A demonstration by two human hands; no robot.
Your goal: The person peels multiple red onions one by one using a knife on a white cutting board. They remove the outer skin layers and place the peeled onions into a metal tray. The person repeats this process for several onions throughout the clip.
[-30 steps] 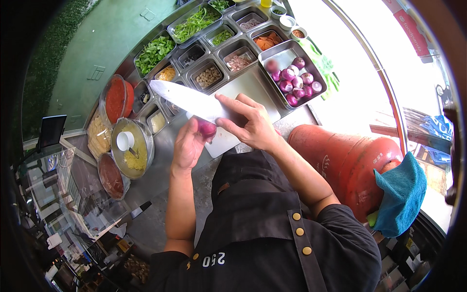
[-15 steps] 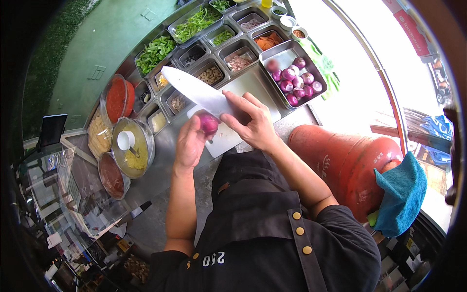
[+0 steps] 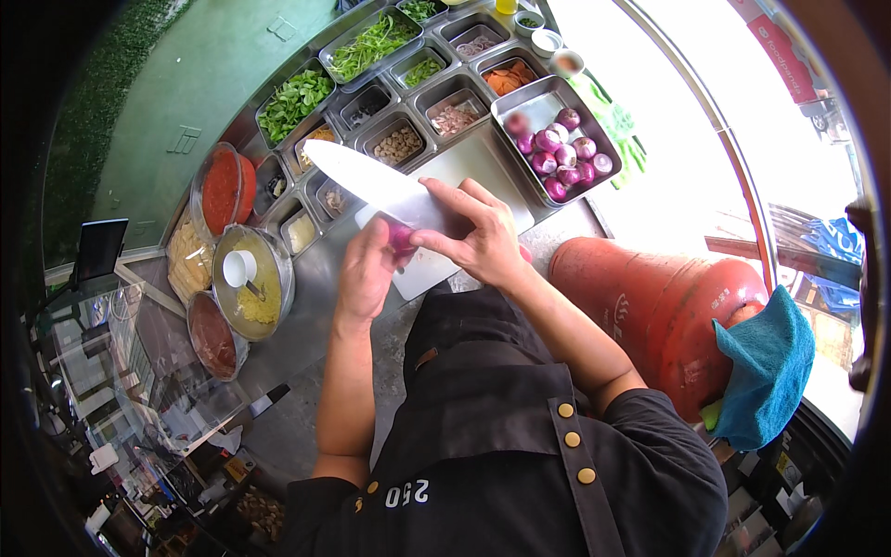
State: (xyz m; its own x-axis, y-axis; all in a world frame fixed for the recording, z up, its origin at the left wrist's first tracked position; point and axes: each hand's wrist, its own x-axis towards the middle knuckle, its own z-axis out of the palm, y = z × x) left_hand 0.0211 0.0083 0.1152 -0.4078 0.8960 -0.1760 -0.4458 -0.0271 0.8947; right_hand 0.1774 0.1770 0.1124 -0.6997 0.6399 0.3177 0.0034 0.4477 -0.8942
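Note:
A red onion (image 3: 401, 238) is gripped in my left hand (image 3: 366, 275), over a white cutting board (image 3: 429, 266). My right hand (image 3: 483, 237) is closed on a large knife (image 3: 367, 181), its broad blade pointing up and to the left. The right thumb reaches across to the onion's side and appears to touch it. The knife's handle is mostly hidden by my right hand; a bit of red shows beside that wrist. Beyond the board, a metal tray (image 3: 549, 90) holds several red onions (image 3: 565, 153).
Metal pans of chopped food (image 3: 397, 142) and greens (image 3: 371, 48) line the far counter. Bowls with red sauce (image 3: 223, 190) and a yellow mash (image 3: 263, 306) stand at left. A red gas cylinder (image 3: 640, 306), draped with a blue towel (image 3: 766, 371), is close on my right.
My right thumb has moved left onto the onion, covering more of it. The knife has shifted slightly left, still in my right hand. The left hand stays nearly in place.

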